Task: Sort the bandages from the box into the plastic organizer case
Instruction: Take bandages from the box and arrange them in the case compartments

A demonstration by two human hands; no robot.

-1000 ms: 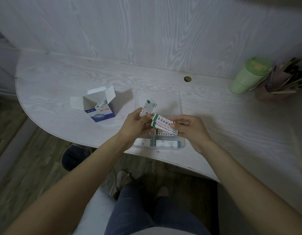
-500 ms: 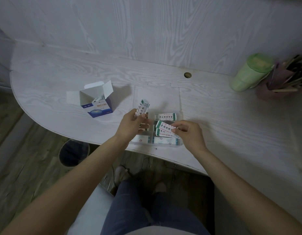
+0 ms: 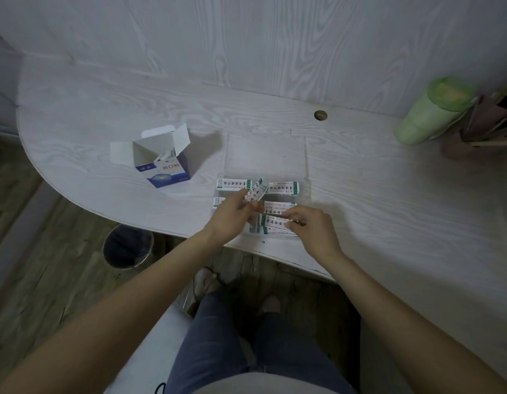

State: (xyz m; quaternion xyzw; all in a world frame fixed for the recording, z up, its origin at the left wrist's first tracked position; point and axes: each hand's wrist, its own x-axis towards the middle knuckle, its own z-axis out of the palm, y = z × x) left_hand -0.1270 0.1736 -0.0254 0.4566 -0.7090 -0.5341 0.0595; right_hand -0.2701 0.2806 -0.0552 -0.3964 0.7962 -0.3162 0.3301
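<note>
While the clear organizer case (image 3: 304, 191) lies open near the desk's (image 3: 388, 209) front edge, the left hand (image 3: 232, 214) pinches a small stack of bandages (image 3: 256, 191) tilted above its middle. Over the case's near compartment, the right hand (image 3: 312, 228) pinches one bandage (image 3: 276, 220). Left of the case stands the opened box (image 3: 164, 163), more strips inside.

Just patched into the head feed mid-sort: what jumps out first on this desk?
The two hands meet over the clear organizer case at the desk's near edge: the left hand holds a small bunch of bandage strips, and the right hand pinches one strip low over a near compartment. Left of them the open bandage box stands with strips inside. A green cup sits far right.
</note>
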